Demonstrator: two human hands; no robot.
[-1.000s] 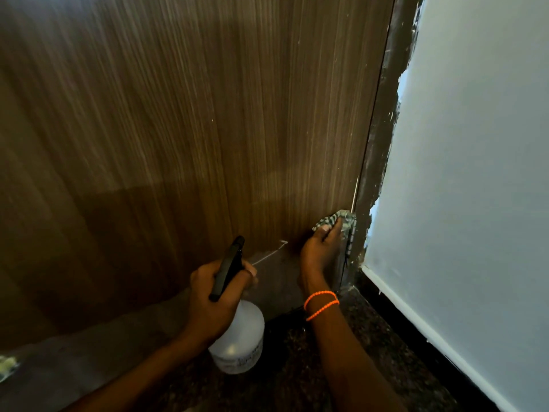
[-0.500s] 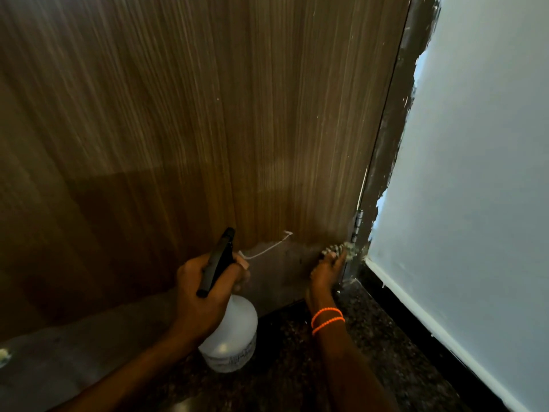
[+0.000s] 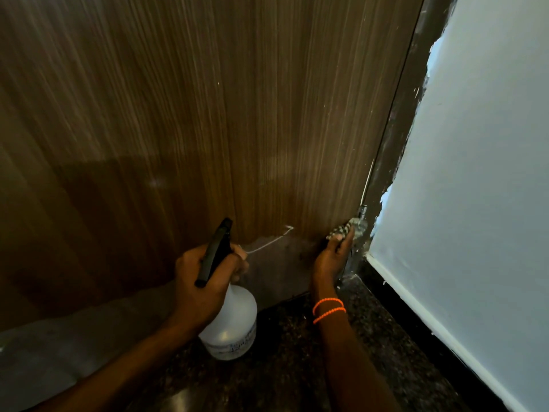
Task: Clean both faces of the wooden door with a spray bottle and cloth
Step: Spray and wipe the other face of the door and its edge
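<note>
The brown wood-grain door (image 3: 178,114) stands upright across the left and centre, with the dark door frame (image 3: 398,138) along its right edge and the pale painted wall (image 3: 481,173) further right. The dark speckled stone floor (image 3: 282,367) lies below them. The left hand (image 3: 205,278) holds the translucent plastic spray bottle (image 3: 230,322) in front of the door's lower part, above the floor. To its right, the right hand (image 3: 331,257) presses the checked cloth (image 3: 341,230) against the door's bottom right corner, just beside the metal hinge (image 3: 362,211).
</note>
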